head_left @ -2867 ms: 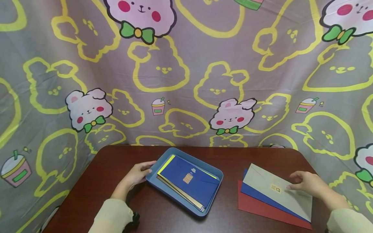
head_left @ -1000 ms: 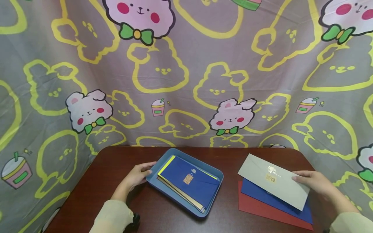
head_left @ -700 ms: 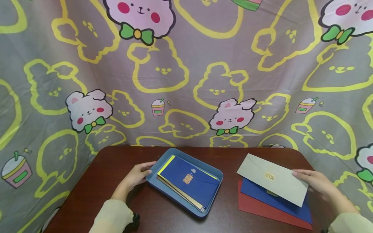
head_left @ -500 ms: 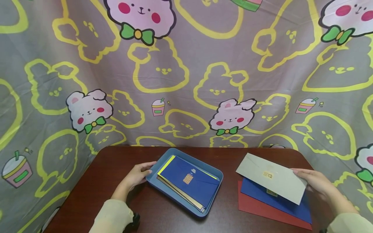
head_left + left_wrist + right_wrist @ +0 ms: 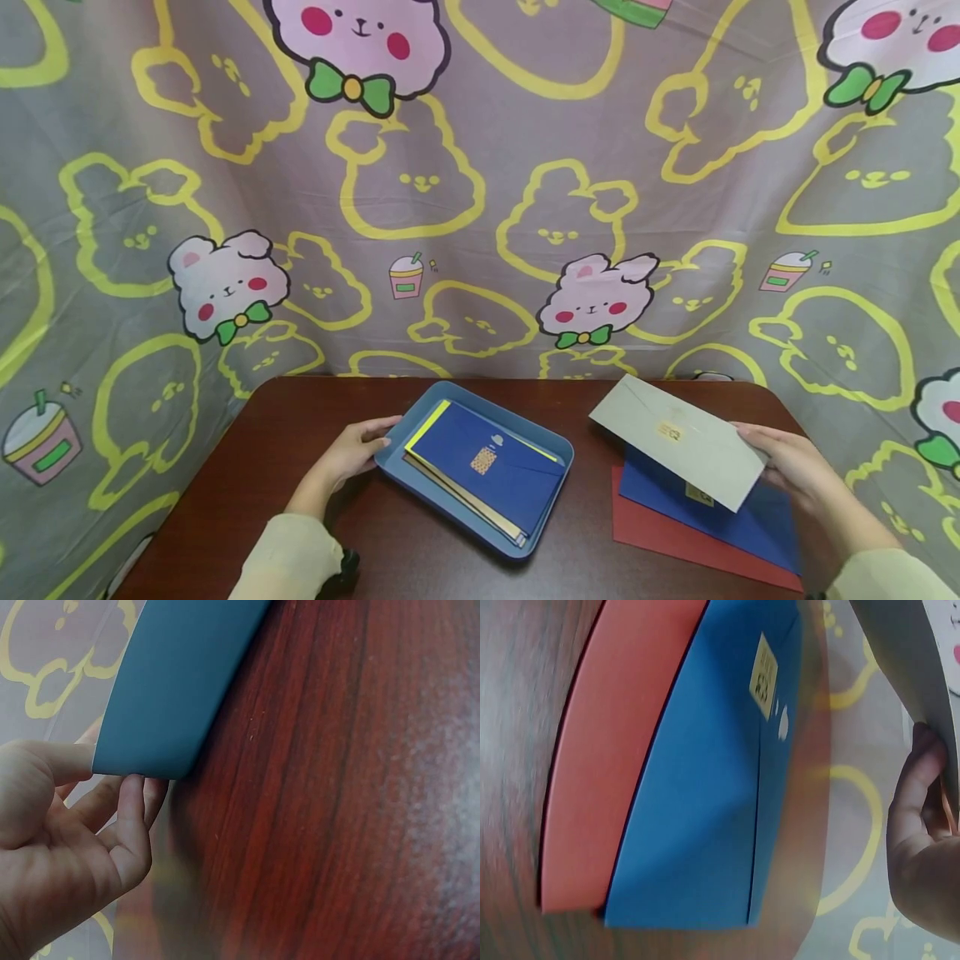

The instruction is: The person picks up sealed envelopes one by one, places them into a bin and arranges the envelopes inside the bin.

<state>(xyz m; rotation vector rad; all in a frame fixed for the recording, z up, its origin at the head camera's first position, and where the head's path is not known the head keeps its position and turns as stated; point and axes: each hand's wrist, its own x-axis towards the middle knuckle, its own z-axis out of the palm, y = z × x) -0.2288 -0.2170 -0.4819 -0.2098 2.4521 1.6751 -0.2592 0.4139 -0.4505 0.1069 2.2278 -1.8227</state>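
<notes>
Grey envelope [image 5: 678, 440] is up off the table [image 5: 300, 433], pinched at its right end by the right hand [image 5: 783, 462], tilted above the blue envelope [image 5: 757, 521] and red envelope [image 5: 660, 537]. Left hand [image 5: 352, 454] grips the near-left corner of the blue tray [image 5: 558, 454], which holds a stack with another blue envelope on top.

Left wrist: fingers [image 5: 131, 817] curled under the tray's corner [image 5: 172, 697], thumb on top.

Right wrist: fingers [image 5: 922, 795] clasp the grey envelope's edge [image 5: 907, 660]; blue [image 5: 705, 810] and red [image 5: 607, 772] lie flat below.
</notes>
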